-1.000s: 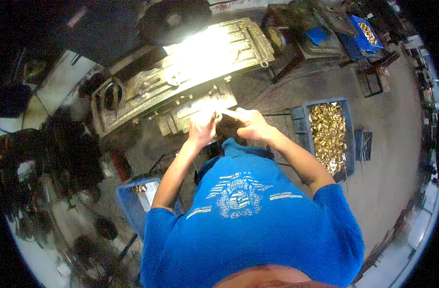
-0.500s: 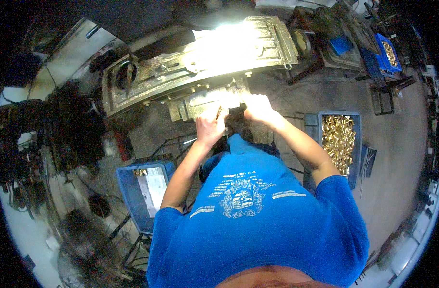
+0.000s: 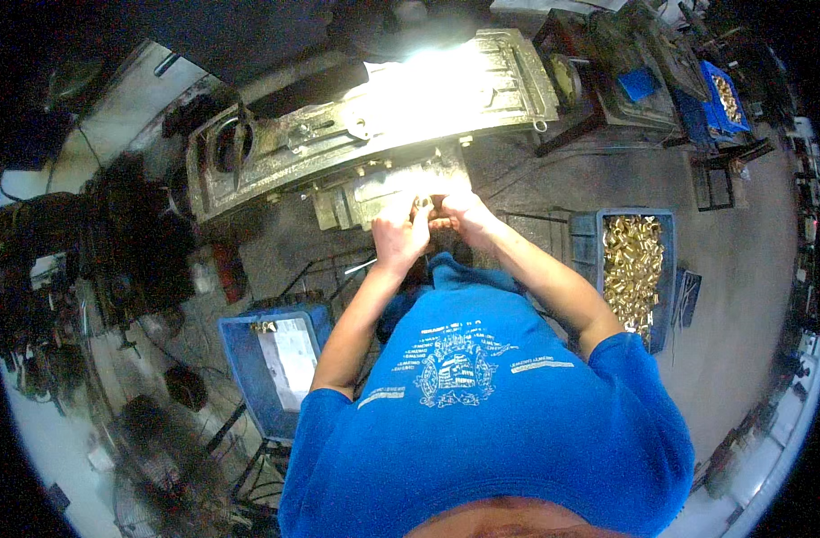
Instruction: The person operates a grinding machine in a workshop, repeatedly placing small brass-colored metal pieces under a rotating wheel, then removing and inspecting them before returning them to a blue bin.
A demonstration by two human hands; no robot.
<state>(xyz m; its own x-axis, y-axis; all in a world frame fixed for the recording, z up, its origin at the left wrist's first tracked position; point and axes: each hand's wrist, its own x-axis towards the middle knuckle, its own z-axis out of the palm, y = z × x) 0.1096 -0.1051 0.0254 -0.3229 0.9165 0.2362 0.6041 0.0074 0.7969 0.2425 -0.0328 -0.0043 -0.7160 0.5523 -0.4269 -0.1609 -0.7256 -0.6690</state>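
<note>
Both hands meet in front of the machine's lower ledge (image 3: pixel 343 208). My left hand (image 3: pixel 398 238) is closed, and a small brass-coloured, ring-ended fitting (image 3: pixel 423 203) shows at its thumb and fingertips. Right beside it, my right hand (image 3: pixel 469 218) has its fingers curled in toward the fitting. Whatever sits inside those right fingers is hidden. Behind the hands lies the long metal machine table (image 3: pixel 280 170), with slots and bolts, its middle washed out by a bright lamp.
To the right, a blue-grey bin (image 3: pixel 668 269) holds a heap of brass pieces (image 3: pixel 632 269). On the left stands a blue bin (image 3: pixel 239 368) with a pale sheet and a few brass pieces inside. Farther right are a dark bench (image 3: pixel 639 112) and a bright blue crate (image 3: pixel 713 90) of brass parts.
My right hand has come away from the ledge, left and toward me, to meet my left hand. The left has turned slightly, and the fitting's ring end now shows.
</note>
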